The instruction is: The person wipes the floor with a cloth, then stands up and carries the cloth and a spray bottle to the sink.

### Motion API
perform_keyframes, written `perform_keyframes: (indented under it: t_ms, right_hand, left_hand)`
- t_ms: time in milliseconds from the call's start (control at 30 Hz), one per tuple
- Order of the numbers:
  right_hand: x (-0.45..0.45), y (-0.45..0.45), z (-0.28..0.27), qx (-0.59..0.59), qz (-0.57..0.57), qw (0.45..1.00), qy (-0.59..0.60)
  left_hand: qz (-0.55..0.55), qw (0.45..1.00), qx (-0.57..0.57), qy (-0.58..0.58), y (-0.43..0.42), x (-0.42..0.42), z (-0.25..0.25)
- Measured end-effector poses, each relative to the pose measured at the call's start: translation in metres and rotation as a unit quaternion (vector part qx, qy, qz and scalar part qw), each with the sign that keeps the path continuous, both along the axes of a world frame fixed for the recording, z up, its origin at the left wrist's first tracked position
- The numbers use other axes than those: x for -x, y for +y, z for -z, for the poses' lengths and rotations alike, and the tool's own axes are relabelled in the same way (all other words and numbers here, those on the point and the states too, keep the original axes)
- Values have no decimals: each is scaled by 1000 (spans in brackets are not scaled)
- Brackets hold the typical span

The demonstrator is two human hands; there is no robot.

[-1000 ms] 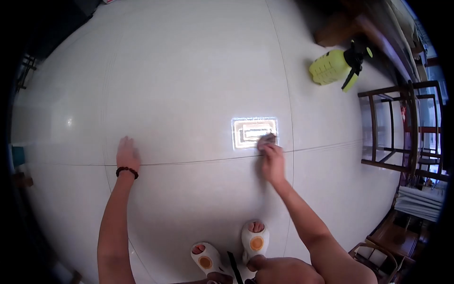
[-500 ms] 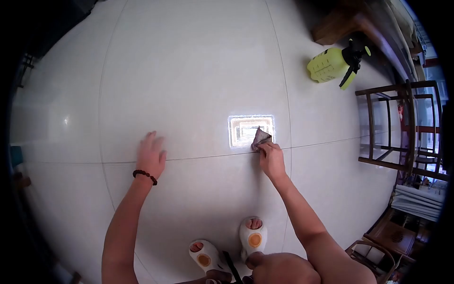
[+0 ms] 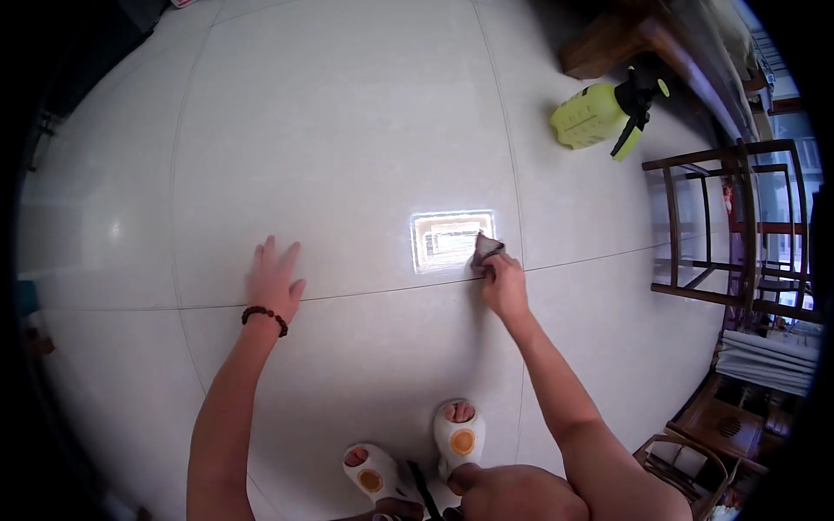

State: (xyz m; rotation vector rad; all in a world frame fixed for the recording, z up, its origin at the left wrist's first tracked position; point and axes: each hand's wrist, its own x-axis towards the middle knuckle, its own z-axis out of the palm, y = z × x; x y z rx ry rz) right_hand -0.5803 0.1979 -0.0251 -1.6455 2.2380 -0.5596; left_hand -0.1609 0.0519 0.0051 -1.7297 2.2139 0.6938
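Observation:
A small dark greyish cloth (image 3: 487, 249) is pinched in the fingers of my right hand (image 3: 505, 282). It hangs over the pale tiled floor (image 3: 347, 156), beside the bright rectangular light reflection; whether it touches the floor I cannot tell. My left hand (image 3: 275, 280), with a dark beaded bracelet (image 3: 266, 319) on the wrist, holds nothing. Its fingers are spread above the floor near a tile seam. At the upper right a yellow-green spray bottle (image 3: 589, 117) with a black pump head stands on the floor, apart from both hands.
My feet in white slippers (image 3: 459, 438) are at the bottom centre. A dark wooden chair or stool frame (image 3: 743, 227) is on the right, with a heavy wooden furniture leg (image 3: 599, 52) above it. Folded pale sheets (image 3: 764, 363) and wooden furniture line the lower right.
The left fingers have spread wider. My right hand, still holding the cloth, has shifted slightly rightward relative to the light reflection. The whole view has moved a little.

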Motion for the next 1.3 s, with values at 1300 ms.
perform_keyframes:
  t_ms: [1300]
  right_hand:
    - [-143,-78,2,-92,-243,965,23]
  left_hand:
    - [-111,971,55,-206,35,-213,38]
